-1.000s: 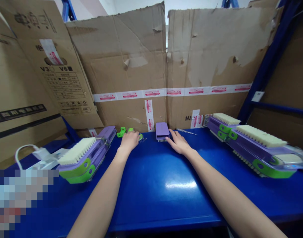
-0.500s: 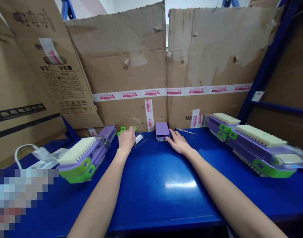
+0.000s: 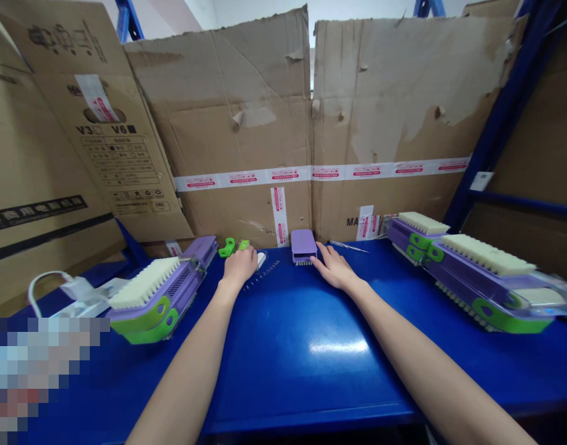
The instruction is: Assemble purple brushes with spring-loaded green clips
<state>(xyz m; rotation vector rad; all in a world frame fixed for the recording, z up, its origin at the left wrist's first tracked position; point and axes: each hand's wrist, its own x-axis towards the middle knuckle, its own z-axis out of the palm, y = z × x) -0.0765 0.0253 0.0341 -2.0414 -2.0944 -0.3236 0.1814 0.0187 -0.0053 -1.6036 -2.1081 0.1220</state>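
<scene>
My left hand is curled over small parts near the back of the blue table, its fingertips hidden. Just behind it lie a bright green piece and a yellow-green piece. A small white part sits right by its fingers. To its right runs a slanted row of tiny dark items, perhaps screws. My right hand rests with fingers stretched and apart against the right side of a purple brush head, bristles down and hollow end facing me. Its thumb touches the brush head's front corner.
A thin metal tool lies at the back. Large purple-green brushes stand at left and right. A white plug with cable is at far left. Cardboard sheets wall the back; a blue post rises at right.
My left hand has shifted slightly right, from over the green pieces toward the white part, so more green shows behind it. My right hand stays at the purple brush head.
</scene>
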